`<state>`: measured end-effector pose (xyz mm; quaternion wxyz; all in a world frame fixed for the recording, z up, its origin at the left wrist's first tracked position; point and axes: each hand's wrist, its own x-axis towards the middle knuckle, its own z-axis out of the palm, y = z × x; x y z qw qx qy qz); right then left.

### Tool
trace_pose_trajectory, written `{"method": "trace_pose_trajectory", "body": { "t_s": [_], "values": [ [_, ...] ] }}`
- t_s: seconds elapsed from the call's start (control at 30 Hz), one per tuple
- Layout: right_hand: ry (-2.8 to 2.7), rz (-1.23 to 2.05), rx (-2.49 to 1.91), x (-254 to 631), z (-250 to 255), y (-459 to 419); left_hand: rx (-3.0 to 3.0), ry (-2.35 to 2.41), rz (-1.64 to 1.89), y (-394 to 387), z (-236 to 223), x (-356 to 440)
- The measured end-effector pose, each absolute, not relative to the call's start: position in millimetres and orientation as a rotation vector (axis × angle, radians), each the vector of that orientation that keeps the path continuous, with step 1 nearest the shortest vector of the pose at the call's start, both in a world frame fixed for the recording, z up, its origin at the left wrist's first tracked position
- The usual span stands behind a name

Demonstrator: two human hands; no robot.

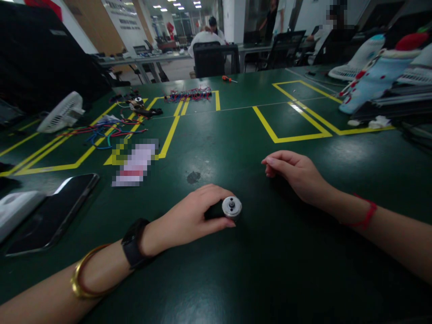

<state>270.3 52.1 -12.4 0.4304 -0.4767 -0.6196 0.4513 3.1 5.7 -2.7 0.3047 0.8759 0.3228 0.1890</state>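
My left hand (192, 211) grips a small electric motor (232, 206) between thumb and fingers. The motor's round silver end faces up, showing a short central shaft and two dark holes. Its lower body is hidden, so I cannot tell whether it touches the green table (202, 279). To the right and a little farther off, my right hand (295, 173) hovers over or rests on the tabletop, fingertips pinched together. Whatever the pinch may hold is hidden or too small to make out.
On the left lie a phone (54, 213), loose coloured wires (108, 132) and a white fan (62, 112). Farther back are a wired bundle of parts (189, 93) and a screwdriver (229, 79). Yellow tape (303, 136) marks the table. A blue snowman-like bottle (366, 85) stands at right.
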Motion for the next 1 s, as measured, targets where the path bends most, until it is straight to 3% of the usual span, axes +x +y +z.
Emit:
{"method": "trace_pose_trajectory", "body": {
  "t_s": [0.27,0.53,1.0],
  "values": [
    [-2.318,0.647,-0.980,254,-8,31,2.313,0.856,0.517,6,-3,4],
    [-2.324,0.511,-0.856,230,15,2,2.310,0.858,0.508,5,-3,5],
    [-2.206,0.671,-0.846,225,18,8,2.342,0.866,0.520,6,-5,3]
  ]
}}
